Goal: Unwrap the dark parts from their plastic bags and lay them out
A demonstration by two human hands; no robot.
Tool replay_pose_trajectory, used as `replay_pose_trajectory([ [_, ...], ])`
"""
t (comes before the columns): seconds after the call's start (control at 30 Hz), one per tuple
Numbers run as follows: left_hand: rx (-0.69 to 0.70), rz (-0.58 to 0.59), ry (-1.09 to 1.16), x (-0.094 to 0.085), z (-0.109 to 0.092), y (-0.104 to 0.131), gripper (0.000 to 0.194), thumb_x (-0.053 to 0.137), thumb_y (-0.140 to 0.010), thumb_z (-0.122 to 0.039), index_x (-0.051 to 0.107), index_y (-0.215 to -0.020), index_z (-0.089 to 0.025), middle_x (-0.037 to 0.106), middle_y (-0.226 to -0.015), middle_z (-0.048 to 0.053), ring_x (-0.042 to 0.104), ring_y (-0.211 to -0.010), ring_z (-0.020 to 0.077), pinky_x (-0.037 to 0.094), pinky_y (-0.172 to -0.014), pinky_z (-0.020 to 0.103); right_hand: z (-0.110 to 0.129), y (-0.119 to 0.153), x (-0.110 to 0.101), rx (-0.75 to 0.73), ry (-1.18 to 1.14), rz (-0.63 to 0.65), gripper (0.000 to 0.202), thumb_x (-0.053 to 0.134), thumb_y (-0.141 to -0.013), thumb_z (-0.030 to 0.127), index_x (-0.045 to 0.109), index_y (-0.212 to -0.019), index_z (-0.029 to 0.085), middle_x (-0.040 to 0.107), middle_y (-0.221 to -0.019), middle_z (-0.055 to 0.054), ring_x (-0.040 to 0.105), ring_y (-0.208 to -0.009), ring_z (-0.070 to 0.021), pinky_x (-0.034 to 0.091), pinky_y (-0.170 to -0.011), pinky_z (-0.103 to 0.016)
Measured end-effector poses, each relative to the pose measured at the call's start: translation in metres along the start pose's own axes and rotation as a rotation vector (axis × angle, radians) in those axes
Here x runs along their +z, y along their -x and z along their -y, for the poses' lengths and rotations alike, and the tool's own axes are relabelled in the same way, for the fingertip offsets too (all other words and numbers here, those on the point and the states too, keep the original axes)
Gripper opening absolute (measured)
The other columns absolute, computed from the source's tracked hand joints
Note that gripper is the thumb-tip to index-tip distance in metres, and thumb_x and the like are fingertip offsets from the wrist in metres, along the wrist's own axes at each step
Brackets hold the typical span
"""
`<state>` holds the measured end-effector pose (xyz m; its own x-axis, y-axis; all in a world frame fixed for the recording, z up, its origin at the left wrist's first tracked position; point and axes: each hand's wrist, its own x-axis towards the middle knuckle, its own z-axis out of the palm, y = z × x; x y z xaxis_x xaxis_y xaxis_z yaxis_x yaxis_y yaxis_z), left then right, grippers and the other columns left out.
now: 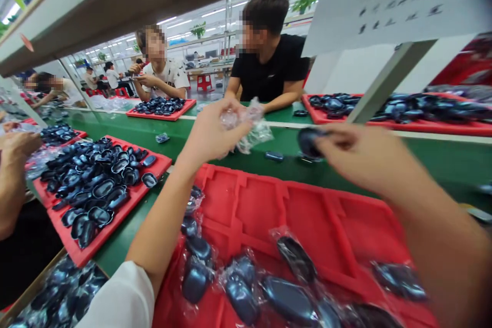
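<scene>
My left hand (209,130) is raised over the far edge of the red tray, its fingers closed on crumpled clear plastic film (254,130), perhaps small bags. Off to the right, my right hand (355,156), slightly blurred, pinches a dark blue oval plastic shell (308,142) just above the green belt. A small blue case piece (274,156) lies on the belt between the hands. Below them, the red compartment tray (255,200) carries several dark blue shells (290,297) in clear wrapping, mostly along its near side.
To the left, a red tray (90,248) is heaped with unwrapped shells, and a box of shells (57,292) stands below. More loaded trays (161,115) line the far side, where two people sit. A slanted metal post (392,82) and overhead shelf (115,7) frame the workspace.
</scene>
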<state>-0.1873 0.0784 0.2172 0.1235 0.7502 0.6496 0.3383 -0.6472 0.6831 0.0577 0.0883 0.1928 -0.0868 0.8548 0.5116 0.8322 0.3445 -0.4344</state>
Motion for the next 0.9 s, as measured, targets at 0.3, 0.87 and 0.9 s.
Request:
replay_pose_trajectory([
  [0.3, 0.001, -0.046, -0.120, -0.020, 0.009, -0.011, 0.026, 0.048, -0.074, -0.003, 0.069, -0.073, -0.018, 0.062, -0.060, -0.003, 0.054, -0.051, 0.0112, 0.046, -0.055, 0.023, -0.034, -0.003, 0.072, 0.164, 0.234, 0.409, 0.033, 0.047, -0.097, 0.021, 0.068, -0.120, 0.011, 0.078, -0.100, -0.015, 0.072, -0.095, -0.0281, 0.051, -0.081, -0.034],
  [0.87, 0.020, -0.201, -0.116, -0.042, 0.015, -0.012, 0.021, 0.052, -0.081, -0.009, 0.063, -0.066, -0.019, 0.061, -0.060, 0.001, 0.055, -0.053, 0.0132, 0.046, -0.055, 0.025, -0.030, 0.004, 0.113, -0.213, 0.066, 0.521, 0.045, 0.046, -0.097, 0.032, 0.063, -0.136, 0.016, 0.067, -0.137, -0.015, 0.066, -0.121, -0.0299, 0.053, -0.101, -0.039],
  [0.9, 0.020, -0.203, -0.116, -0.043, 0.015, -0.012, 0.020, 0.053, -0.082, -0.010, 0.064, -0.067, -0.018, 0.061, -0.060, 0.001, 0.055, -0.053, 0.0132, 0.046, -0.055, 0.025, -0.025, -0.001, 0.118, -0.189, 0.096, 0.515, 0.046, 0.044, -0.099, 0.031, 0.060, -0.138, 0.014, 0.066, -0.137, -0.016, 0.065, -0.122, -0.0298, 0.052, -0.103, -0.039],
])
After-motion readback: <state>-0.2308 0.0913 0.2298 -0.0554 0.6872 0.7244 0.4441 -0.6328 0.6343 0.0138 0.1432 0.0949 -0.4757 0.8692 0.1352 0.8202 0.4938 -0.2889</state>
